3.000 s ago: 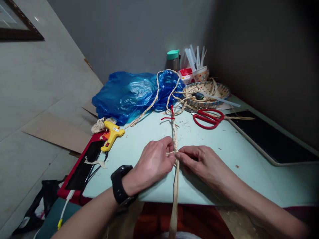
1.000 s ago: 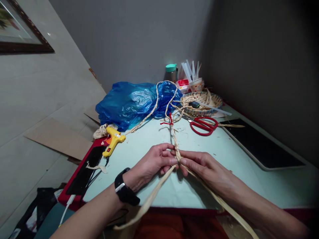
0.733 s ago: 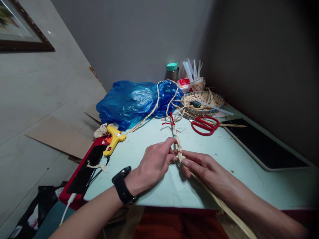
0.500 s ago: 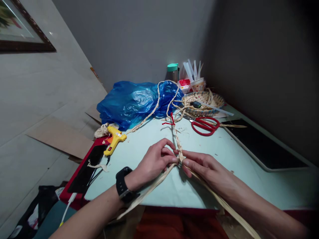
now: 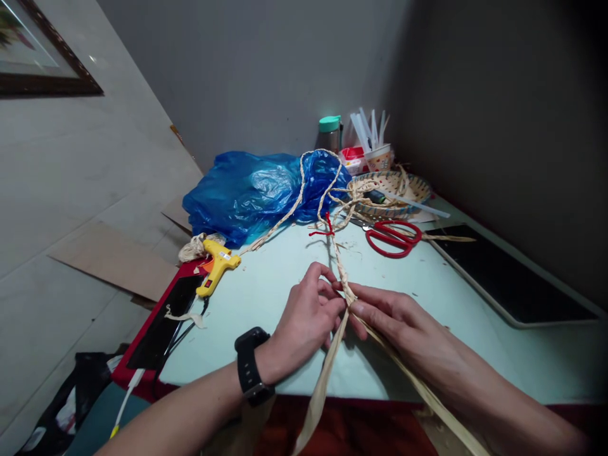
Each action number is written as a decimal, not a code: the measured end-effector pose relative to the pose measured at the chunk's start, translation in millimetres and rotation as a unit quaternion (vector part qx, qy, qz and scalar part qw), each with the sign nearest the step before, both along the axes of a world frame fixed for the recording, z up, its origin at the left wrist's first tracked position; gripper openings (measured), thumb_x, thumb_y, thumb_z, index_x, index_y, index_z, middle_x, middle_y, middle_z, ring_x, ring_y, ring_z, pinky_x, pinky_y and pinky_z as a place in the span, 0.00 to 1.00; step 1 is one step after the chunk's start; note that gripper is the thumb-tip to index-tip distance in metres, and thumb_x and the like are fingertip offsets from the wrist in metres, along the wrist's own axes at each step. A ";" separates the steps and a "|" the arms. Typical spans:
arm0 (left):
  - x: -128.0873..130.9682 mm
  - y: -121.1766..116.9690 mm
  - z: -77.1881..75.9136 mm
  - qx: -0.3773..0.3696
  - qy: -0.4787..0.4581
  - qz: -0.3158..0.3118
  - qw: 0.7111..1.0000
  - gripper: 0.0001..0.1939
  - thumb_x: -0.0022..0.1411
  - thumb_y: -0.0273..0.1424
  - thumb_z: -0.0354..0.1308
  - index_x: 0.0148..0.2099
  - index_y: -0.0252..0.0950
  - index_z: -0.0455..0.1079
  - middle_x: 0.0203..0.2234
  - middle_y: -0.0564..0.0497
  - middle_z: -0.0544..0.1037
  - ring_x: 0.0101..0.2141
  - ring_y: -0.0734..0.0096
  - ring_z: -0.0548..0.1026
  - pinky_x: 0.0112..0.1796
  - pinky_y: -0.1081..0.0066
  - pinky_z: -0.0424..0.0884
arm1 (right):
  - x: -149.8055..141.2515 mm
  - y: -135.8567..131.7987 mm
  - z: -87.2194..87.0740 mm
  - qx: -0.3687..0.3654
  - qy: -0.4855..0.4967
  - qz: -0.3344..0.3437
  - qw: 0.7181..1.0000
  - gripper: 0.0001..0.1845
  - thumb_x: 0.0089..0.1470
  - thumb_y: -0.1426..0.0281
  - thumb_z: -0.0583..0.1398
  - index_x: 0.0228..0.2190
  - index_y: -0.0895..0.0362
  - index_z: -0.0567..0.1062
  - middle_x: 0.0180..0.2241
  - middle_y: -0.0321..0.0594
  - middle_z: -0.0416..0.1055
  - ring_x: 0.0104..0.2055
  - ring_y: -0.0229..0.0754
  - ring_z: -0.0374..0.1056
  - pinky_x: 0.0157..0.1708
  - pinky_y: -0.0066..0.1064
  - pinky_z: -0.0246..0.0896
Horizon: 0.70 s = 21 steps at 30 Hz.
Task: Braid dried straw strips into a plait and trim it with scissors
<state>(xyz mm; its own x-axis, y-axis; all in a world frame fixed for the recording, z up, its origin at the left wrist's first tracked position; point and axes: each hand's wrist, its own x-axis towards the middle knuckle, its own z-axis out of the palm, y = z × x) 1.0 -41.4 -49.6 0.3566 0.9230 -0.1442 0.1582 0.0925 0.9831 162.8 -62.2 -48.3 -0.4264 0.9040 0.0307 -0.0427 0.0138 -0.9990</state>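
Observation:
A braided straw cord runs across the pale green table from a red tie down to my hands. My left hand, with a black watch on its wrist, pinches the braid's near end, fingers curled around one flat straw strip that hangs off the table edge. My right hand is closed on the same spot, holding a second strip that trails down to the right. The braid's far part loops over a blue plastic bag.
Red scissors lie behind my hands, near a woven basket. A yellow glue gun rests at the table's left edge. A cup of glue sticks, a green-capped bottle and a dark tablet stand further back and right.
The strip in my left hand has swung from pointing out to the lower left to hanging nearly straight down. Both hands have stayed on the braid's end, shifting slightly right.

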 end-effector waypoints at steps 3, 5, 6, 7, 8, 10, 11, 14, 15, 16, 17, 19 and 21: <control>2.9 -8.3 6.1 -0.051 -0.058 0.014 0.997 0.13 0.60 0.30 0.56 0.44 0.39 0.54 0.21 0.60 0.69 0.20 0.71 0.75 0.23 0.73 0.69 | -2.1 -1.2 -3.0 -0.008 -0.013 -0.004 1.000 0.14 0.62 0.63 0.53 0.28 0.56 0.70 0.28 0.36 0.68 0.33 0.40 0.64 0.39 0.31 0.59; 2.8 -14.6 12.4 -0.081 -0.097 0.011 0.992 0.16 0.60 0.29 0.56 0.46 0.38 0.54 0.23 0.58 0.71 0.24 0.70 0.76 0.29 0.69 0.71 | -4.4 -2.7 -5.1 -0.012 -0.020 -0.003 1.000 0.14 0.63 0.63 0.52 0.30 0.56 0.70 0.26 0.35 0.68 0.31 0.39 0.64 0.38 0.30 0.59; 2.3 -17.4 15.0 -0.092 -0.108 0.007 0.990 0.18 0.60 0.29 0.57 0.49 0.37 0.54 0.25 0.57 0.71 0.25 0.71 0.76 0.30 0.69 0.71 | -5.7 -3.4 -5.8 -0.015 -0.021 0.000 1.000 0.14 0.64 0.63 0.51 0.31 0.56 0.70 0.25 0.35 0.68 0.31 0.39 0.64 0.37 0.31 0.59; 1.6 -19.6 16.9 -0.100 -0.112 0.001 0.989 0.21 0.60 0.29 0.57 0.52 0.37 0.53 0.26 0.56 0.71 0.24 0.72 0.74 0.30 0.69 0.70 | -6.9 -4.0 -6.3 -0.016 -0.021 0.002 1.000 0.15 0.64 0.63 0.50 0.32 0.57 0.70 0.25 0.35 0.69 0.30 0.40 0.65 0.37 0.31 0.59; 0.8 -21.2 17.8 -0.108 -0.108 -0.005 0.988 0.23 0.60 0.28 0.56 0.55 0.37 0.53 0.27 0.55 0.71 0.23 0.74 0.72 0.28 0.71 0.68 | -7.8 -4.3 -6.4 -0.014 -0.027 0.001 1.000 0.15 0.65 0.63 0.49 0.32 0.57 0.70 0.25 0.36 0.69 0.30 0.40 0.66 0.37 0.31 0.59; -1.0 -22.0 17.4 -0.119 -0.096 -0.008 0.988 0.23 0.60 0.27 0.55 0.56 0.38 0.54 0.27 0.56 0.70 0.22 0.78 0.68 0.24 0.75 0.62 | -8.5 -4.4 -6.1 0.003 -0.060 -0.007 0.998 0.14 0.65 0.64 0.49 0.33 0.57 0.70 0.25 0.36 0.70 0.30 0.40 0.66 0.36 0.31 0.59; -1.9 -21.5 16.4 -0.120 -0.092 -0.006 0.988 0.21 0.60 0.26 0.54 0.55 0.38 0.56 0.28 0.55 0.69 0.22 0.79 0.67 0.23 0.77 0.58 | -8.2 -4.2 -5.8 0.015 -0.082 -0.013 0.996 0.14 0.64 0.64 0.49 0.32 0.57 0.70 0.26 0.36 0.69 0.30 0.40 0.65 0.35 0.31 0.59; -3.3 -18.7 14.0 -0.118 -0.085 0.012 0.989 0.15 0.59 0.25 0.53 0.49 0.37 0.60 0.26 0.57 0.67 0.21 0.81 0.63 0.21 0.77 0.53 | -5.4 -3.7 -4.9 0.034 -0.136 -0.018 0.990 0.13 0.63 0.63 0.50 0.32 0.56 0.69 0.28 0.37 0.70 0.31 0.40 0.65 0.35 0.31 0.59; -3.2 -18.0 13.8 -0.117 -0.083 0.020 0.989 0.15 0.59 0.25 0.53 0.48 0.37 0.60 0.24 0.58 0.66 0.20 0.82 0.61 0.20 0.77 0.51 | -4.5 -3.9 -4.6 0.036 -0.145 -0.019 0.989 0.13 0.63 0.62 0.50 0.33 0.56 0.69 0.28 0.37 0.71 0.32 0.41 0.66 0.35 0.31 0.59; -3.0 -17.7 13.9 -0.120 -0.082 0.027 0.989 0.14 0.59 0.25 0.53 0.48 0.37 0.60 0.23 0.59 0.66 0.18 0.83 0.57 0.20 0.77 0.50 | -3.8 -4.3 -4.4 0.036 -0.154 -0.022 0.987 0.13 0.63 0.62 0.50 0.35 0.56 0.68 0.28 0.37 0.71 0.32 0.41 0.66 0.35 0.32 0.59; -2.7 -17.5 14.1 -0.123 -0.083 0.034 0.988 0.13 0.59 0.26 0.53 0.47 0.36 0.60 0.22 0.60 0.66 0.17 0.83 0.55 0.19 0.76 0.48 | -3.4 -5.1 -4.1 0.036 -0.161 -0.026 0.986 0.12 0.64 0.62 0.49 0.37 0.56 0.67 0.28 0.36 0.70 0.32 0.41 0.66 0.35 0.32 0.59; -2.3 -17.3 14.2 -0.127 -0.090 0.044 0.987 0.11 0.60 0.28 0.55 0.45 0.36 0.61 0.20 0.60 0.64 0.16 0.84 0.53 0.18 0.76 0.46 | -3.5 -7.3 -4.0 0.040 -0.172 -0.032 0.984 0.11 0.64 0.62 0.49 0.41 0.55 0.64 0.26 0.34 0.69 0.30 0.40 0.66 0.34 0.31 0.59; -2.6 -16.3 13.3 -0.131 -0.094 0.043 0.986 0.09 0.60 0.30 0.56 0.42 0.34 0.63 0.19 0.61 0.63 0.17 0.84 0.53 0.18 0.76 0.45 | -3.9 -9.8 -4.3 0.049 -0.182 -0.030 0.982 0.10 0.65 0.61 0.47 0.42 0.54 0.61 0.26 0.33 0.69 0.30 0.40 0.66 0.34 0.31 0.58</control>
<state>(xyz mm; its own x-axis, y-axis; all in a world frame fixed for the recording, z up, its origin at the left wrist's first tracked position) -1.6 -57.8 -36.4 0.3230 0.8905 -0.3205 -0.0448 0.3526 0.9347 158.9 -72.0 -52.6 -0.3708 0.9284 -0.0248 0.3210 0.1030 -0.9415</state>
